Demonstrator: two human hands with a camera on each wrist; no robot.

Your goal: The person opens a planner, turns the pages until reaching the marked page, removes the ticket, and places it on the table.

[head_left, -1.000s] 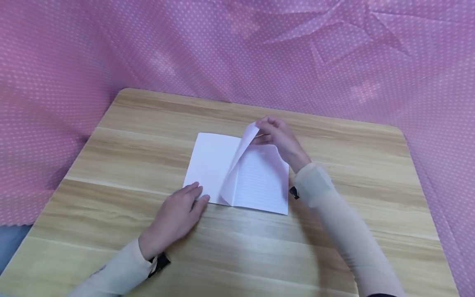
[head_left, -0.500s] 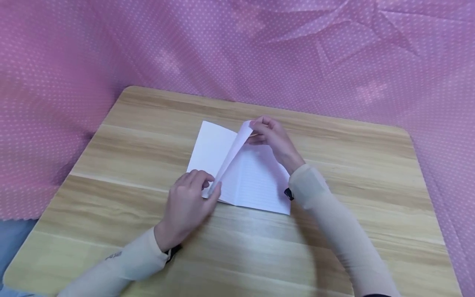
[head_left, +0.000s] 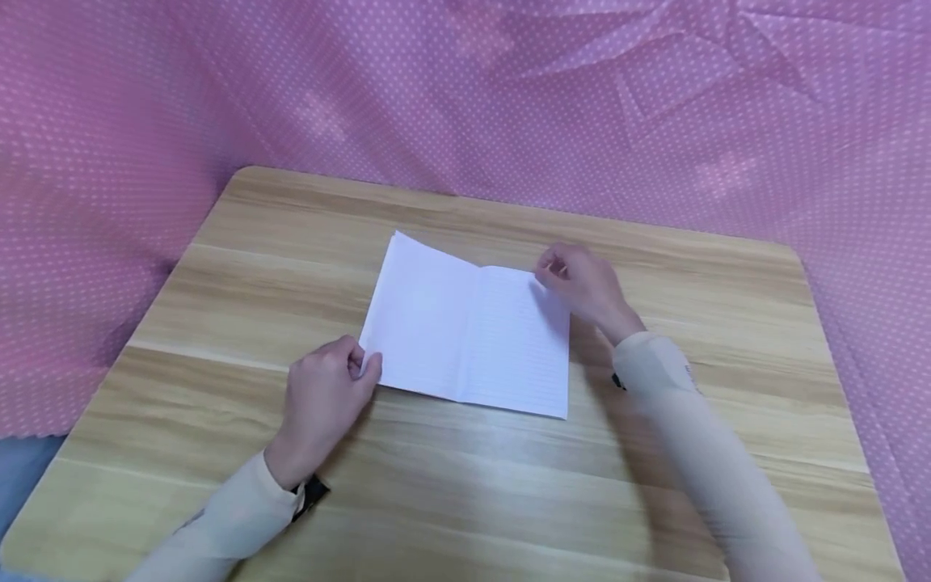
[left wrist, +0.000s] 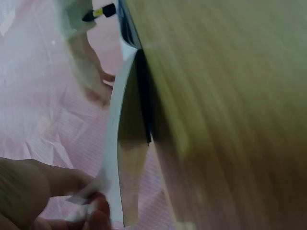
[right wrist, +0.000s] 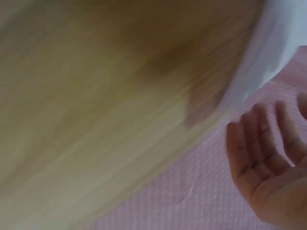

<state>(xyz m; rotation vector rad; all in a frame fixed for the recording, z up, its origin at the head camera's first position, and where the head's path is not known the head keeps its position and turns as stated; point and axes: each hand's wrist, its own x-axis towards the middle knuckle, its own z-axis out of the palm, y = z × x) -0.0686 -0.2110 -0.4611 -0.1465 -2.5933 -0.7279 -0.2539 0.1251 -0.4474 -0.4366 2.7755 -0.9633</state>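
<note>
An open notebook (head_left: pixel 429 315) with a blank left page and a ruled right page (head_left: pixel 516 347) lies on the wooden table. Its left side is lifted off the tabletop, as the raised pages (left wrist: pixel 115 139) in the left wrist view show. My left hand (head_left: pixel 323 400) pinches the lower left edge between thumb and fingers. Above the notebook's upper right corner hovers my right hand (head_left: pixel 582 283), its fingers loosely bent. In the right wrist view that hand (right wrist: pixel 271 163) holds nothing, with its fingers apart from the white pages (right wrist: pixel 264 52).
The wooden table (head_left: pixel 691 307) extends around the notebook on all sides. Pink dotted cloth (head_left: pixel 465 97) hangs behind it and along its sides. A bit of blue (head_left: pixel 25 469) shows past the left edge.
The leaf that my right hand held up has come over to the left side. My right hand has let go and moved right; my left hand now pinches the left edge.
</note>
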